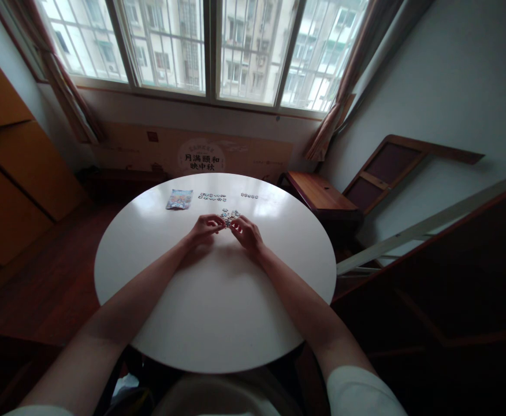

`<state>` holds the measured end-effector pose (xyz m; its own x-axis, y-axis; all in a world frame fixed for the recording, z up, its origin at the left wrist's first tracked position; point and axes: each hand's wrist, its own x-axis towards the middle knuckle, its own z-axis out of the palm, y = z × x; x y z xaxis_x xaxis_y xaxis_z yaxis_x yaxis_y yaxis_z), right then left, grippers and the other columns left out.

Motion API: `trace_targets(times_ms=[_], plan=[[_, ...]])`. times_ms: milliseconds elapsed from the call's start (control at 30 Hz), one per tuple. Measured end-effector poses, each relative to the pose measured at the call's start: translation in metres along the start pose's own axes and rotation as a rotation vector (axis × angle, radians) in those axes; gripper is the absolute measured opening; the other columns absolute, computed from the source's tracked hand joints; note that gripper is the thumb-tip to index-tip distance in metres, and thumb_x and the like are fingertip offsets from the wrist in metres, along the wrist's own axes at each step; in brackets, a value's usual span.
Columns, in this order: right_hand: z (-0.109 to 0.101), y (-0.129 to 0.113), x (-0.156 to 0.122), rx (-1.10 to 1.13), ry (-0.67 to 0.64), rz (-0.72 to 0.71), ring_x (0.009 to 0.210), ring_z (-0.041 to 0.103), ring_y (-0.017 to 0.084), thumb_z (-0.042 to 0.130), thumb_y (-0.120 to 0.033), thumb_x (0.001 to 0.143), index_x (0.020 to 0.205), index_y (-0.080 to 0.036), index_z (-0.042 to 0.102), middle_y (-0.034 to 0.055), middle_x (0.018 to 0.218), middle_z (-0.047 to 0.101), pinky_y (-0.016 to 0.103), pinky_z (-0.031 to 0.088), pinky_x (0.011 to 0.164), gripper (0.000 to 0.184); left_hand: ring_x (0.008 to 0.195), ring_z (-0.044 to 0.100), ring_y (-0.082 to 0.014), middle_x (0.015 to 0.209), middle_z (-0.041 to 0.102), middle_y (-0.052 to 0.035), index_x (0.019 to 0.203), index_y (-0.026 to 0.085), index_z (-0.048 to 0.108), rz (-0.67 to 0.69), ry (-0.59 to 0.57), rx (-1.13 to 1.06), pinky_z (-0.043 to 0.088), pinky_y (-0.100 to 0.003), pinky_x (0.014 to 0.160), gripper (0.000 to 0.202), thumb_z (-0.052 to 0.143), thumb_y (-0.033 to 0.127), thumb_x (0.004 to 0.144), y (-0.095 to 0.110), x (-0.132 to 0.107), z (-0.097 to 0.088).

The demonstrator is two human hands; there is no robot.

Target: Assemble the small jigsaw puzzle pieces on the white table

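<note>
Small pieces (229,215) cluster on the counter (218,300), probably light, thin, easily scattered; best pinched at the edges; left hand (204,229) and right hand (246,232) curl onto them, grip too small to tell.

Head-worn view, down over round table (218,312)

round white table (218,312): glossy, smooth, reflective
flat colourful printed packet (179,199): shiny
tiny speckled loose pieces (229,216): maybe card, too small
</note>
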<state>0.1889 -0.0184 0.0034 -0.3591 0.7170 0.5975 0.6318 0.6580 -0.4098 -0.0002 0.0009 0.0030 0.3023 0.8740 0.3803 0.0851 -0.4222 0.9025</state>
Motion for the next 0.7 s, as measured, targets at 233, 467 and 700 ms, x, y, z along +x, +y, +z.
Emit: trace_targets(times_ms=[233, 467, 700], plan=[[0.0, 0.0, -0.0003, 0.003, 0.008, -0.008, 0.065, 0.056, 0.011, 0.053, -0.024, 0.087, 0.09, -0.019, 0.063, 0.0035, 0.088, 0.06, 0.023, 0.042, 0.063, 0.011, 0.058, 0.056, -0.0108, 0.078, 0.067, -0.0062, 0.076, 0.012, 0.068, 0.02, -0.003, 0.025, 0.048, -0.023, 0.049, 0.033, 0.072, 0.043, 0.067, -0.0006, 0.0002, -0.0004], [0.0025, 0.0028, -0.0005, 0.067, 0.017, -0.025, 0.065, 0.054, 0.011, 0.052, -0.023, 0.087, 0.087, -0.018, 0.063, 0.0032, 0.083, 0.058, 0.023, 0.043, 0.064, 0.012, 0.058, 0.056, -0.0108, 0.076, 0.066, -0.0058, 0.076, 0.011, 0.067, 0.017, -0.005, 0.011, 0.048, -0.024, 0.05, 0.032, 0.072, 0.042, 0.067, -0.0023, 0.0002, -0.0008], [0.0055, 0.0057, 0.0006, 0.143, 0.027, -0.002, 0.065, 0.053, 0.011, 0.054, -0.023, 0.086, 0.084, -0.018, 0.063, 0.0027, 0.08, 0.057, 0.023, 0.044, 0.063, 0.011, 0.057, 0.055, -0.0104, 0.075, 0.066, -0.0057, 0.077, 0.011, 0.068, 0.015, 0.007, 0.02, 0.048, -0.023, 0.049, 0.031, 0.072, 0.041, 0.067, -0.0013, -0.0002, -0.0004]])
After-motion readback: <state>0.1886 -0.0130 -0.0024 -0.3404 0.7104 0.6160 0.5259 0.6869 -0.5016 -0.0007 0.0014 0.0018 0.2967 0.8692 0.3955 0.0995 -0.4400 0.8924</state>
